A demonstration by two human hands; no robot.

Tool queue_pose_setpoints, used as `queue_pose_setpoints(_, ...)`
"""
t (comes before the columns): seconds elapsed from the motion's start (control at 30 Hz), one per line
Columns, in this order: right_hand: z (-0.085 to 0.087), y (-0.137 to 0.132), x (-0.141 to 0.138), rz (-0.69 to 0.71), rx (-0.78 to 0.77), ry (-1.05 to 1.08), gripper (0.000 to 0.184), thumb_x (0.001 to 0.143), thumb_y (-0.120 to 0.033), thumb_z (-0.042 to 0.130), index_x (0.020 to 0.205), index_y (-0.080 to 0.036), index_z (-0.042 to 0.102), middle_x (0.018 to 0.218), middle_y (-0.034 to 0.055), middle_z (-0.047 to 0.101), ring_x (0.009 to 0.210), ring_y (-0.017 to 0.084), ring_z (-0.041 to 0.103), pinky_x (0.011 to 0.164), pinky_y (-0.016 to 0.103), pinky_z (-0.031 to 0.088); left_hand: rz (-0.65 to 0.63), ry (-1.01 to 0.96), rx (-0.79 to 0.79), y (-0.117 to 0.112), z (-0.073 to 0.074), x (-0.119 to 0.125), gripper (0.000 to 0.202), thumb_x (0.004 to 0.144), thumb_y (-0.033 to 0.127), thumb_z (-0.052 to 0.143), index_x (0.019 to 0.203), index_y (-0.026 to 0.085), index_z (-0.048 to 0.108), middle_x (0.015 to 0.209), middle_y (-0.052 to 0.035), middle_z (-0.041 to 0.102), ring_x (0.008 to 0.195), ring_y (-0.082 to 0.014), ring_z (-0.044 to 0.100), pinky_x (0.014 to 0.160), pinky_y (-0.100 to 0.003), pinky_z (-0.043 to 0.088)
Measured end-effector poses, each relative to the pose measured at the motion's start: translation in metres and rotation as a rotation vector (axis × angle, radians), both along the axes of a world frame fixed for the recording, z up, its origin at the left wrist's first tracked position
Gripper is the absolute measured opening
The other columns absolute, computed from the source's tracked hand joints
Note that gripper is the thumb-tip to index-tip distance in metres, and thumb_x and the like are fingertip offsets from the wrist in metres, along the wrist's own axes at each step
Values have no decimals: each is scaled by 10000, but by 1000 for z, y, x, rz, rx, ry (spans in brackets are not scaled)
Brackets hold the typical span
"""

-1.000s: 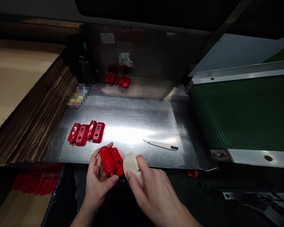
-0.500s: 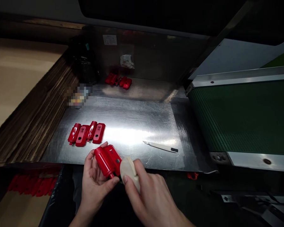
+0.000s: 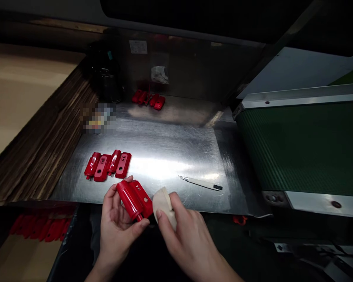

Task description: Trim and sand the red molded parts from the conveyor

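My left hand (image 3: 117, 225) grips a red plastic part (image 3: 133, 199) with a round barrel and a flat plate, held just in front of the metal worktop's (image 3: 170, 152) near edge. My right hand (image 3: 185, 235) pinches a folded pale cloth (image 3: 164, 204) that touches the right side of the red part. Two more red parts (image 3: 108, 165) lie side by side on the worktop, just beyond my left hand. A white-handled craft knife (image 3: 200, 182) lies on the metal to the right of my hands.
Further red parts (image 3: 148, 99) lie at the back of the worktop near a dark container (image 3: 104, 80). A green conveyor belt (image 3: 306, 145) borders the right side. Stacked cardboard (image 3: 38, 156) lines the left. More red parts (image 3: 38, 229) sit low at the left.
The cloth in my right hand has shifted slightly along the red part's right side. My left hand has tilted the part a little. Nothing on the worktop has moved.
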State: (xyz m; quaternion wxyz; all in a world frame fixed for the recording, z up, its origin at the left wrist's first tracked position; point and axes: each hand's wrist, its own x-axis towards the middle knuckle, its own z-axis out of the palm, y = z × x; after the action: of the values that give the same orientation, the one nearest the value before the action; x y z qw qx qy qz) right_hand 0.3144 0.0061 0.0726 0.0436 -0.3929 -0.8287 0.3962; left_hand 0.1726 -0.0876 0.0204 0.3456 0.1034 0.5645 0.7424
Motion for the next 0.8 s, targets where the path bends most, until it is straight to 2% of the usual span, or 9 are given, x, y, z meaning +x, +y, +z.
queue_pose_setpoints(0.17,0,0,-1,27,7,33,193,1055,-367,359,1041,-238,503,634,-32,629,507,234,655,521,327,278,-2,-3,1,0,-1,0,953,600,204,1062,1413,327,580,1585,-109,622,1417,-315,655,999,-250,642)
queue_pose_setpoints(0.27,1,0,-1,-7,-3,16,198,1056,-367,362,1028,-240,512,628,-29,634,511,234,658,524,326,282,3,-1,-7,0,-2,1,944,604,198,1057,1405,330,576,1594,-111,616,1445,-330,629,1002,-253,638)
queue_pose_setpoints(0.4,3,0,-1,45,-5,11,255,1040,-375,359,1101,-209,543,643,-10,666,517,251,674,538,335,286,-5,1,3,0,-3,0,973,595,201,1059,1422,322,562,1601,-124,607,1457,-343,617,1011,-268,639)
queue_pose_setpoints(0.5,5,0,-2,-4,-21,-27,238,1036,-376,357,1056,-225,540,638,-10,655,528,248,667,539,333,275,-11,6,1,-1,-3,-1,972,592,202,1061,1420,322,566,1590,-125,618,1464,-358,609,1008,-286,648)
queue_pose_setpoints(0.6,7,0,-3,70,-29,-6,217,1028,-379,370,1034,-235,532,644,-15,651,526,246,662,539,335,269,-28,10,7,-3,-3,-2,973,596,208,1064,1426,328,570,1590,-120,621,1443,-349,631,1004,-280,649)
queue_pose_setpoints(0.73,6,-1,-2,33,-11,-32,208,1033,-375,370,1002,-243,526,640,-16,637,554,252,678,553,336,265,-20,31,3,-5,-6,-4,972,600,198,1063,1429,318,570,1598,-135,614,1439,-368,633,997,-310,662)
queue_pose_setpoints(0.8,6,-2,-1,93,5,-21,210,1028,-377,382,1024,-236,539,646,-16,651,527,247,664,549,340,258,-25,27,9,-6,-7,-4,972,604,207,1066,1435,309,574,1587,-143,625,1395,-357,672,987,-304,667)
